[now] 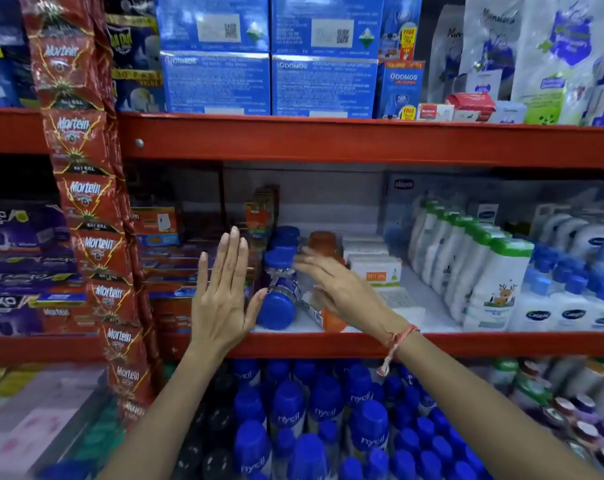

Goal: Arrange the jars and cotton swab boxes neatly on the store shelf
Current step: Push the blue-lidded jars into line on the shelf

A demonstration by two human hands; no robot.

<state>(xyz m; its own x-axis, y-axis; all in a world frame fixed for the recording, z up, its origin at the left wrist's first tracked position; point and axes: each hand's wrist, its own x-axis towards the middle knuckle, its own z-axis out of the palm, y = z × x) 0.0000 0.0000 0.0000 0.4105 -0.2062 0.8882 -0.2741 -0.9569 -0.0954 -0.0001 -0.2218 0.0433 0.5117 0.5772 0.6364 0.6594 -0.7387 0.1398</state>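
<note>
At the centre of the frame, on the red metal store shelf (293, 344), clear jars with blue screw lids (276, 308) lie tipped or stand crowded beside an orange-lidded jar (331, 318). The left hand (221, 289) is flat and open, palm turned toward the blue-lidded jars, seemingly as a stop so they line up. The right hand (342, 289) reaches over the orange-lidded jar with fingers spread, gripping nothing that I can see. White cotton swab boxes (375, 270) sit stacked just right of the jars, apparently already tidy.
</note>
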